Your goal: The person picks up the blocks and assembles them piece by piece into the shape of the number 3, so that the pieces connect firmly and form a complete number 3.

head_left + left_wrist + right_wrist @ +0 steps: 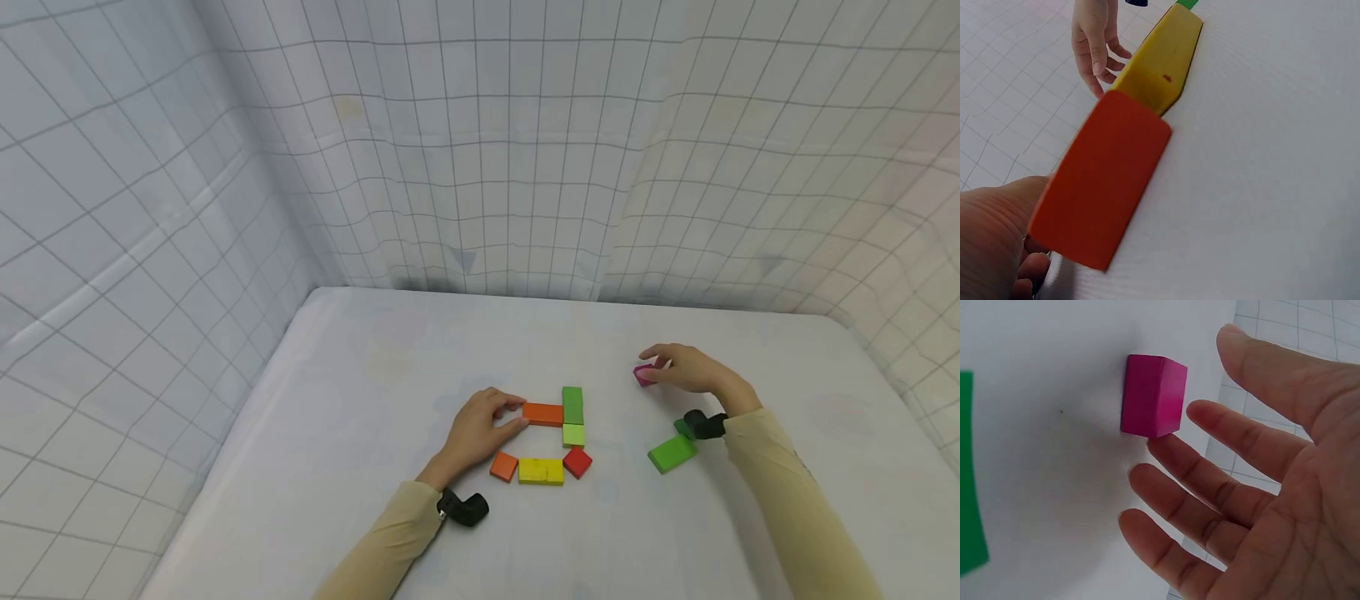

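My left hand (480,427) has its thumb and index finger at the two sides of the left end of a long orange block (543,414). A green block (572,405) and a lime block (573,436) adjoin that block's right end. In the left wrist view, a smaller orange block (1104,181) covers most of what the left fingers do. My right hand (688,369) hovers beside a magenta block (1143,397), its fingers loosely spread. The right wrist view shows the thumb away from the magenta block, with a fingertip right at its lower edge.
Nearer the body, a small orange block (504,467), a yellow block (541,472) and a red block (577,462) form a row. Under the right wrist lie a bright green block (672,453) and a darker green block (682,428). Gridded white curtains (480,167) enclose the white table (360,500).
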A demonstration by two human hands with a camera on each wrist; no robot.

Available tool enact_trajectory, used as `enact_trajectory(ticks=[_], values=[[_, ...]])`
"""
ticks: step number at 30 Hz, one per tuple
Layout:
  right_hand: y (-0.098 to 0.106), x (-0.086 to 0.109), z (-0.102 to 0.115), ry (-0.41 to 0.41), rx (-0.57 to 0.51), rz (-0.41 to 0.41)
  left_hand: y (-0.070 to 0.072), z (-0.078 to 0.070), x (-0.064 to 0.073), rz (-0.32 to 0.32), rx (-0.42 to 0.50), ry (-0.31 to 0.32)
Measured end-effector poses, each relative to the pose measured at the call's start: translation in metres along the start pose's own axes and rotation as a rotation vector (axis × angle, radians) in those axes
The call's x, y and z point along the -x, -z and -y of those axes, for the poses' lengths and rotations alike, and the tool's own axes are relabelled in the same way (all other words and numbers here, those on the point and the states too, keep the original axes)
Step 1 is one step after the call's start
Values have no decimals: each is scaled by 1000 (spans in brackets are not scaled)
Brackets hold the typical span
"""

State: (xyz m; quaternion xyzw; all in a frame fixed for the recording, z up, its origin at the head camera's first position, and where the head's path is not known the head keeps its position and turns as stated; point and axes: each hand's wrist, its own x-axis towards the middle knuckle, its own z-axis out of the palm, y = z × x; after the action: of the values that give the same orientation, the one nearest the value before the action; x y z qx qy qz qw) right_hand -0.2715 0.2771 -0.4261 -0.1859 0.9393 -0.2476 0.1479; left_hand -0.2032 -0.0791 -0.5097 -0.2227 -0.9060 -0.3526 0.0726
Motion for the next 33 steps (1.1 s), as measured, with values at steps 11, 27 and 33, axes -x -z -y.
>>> enact_trajectory(ticks=[11,27,33], values=[[-11,-5,0,-42,-50,-10,0,-1,-1,7,-9,1],[-48,-55,43,-287,-182,-53,2,1,-1,23,4,9],[-53,-61,57,-307,-200,-71,5,1,-3,13,11,-7]])
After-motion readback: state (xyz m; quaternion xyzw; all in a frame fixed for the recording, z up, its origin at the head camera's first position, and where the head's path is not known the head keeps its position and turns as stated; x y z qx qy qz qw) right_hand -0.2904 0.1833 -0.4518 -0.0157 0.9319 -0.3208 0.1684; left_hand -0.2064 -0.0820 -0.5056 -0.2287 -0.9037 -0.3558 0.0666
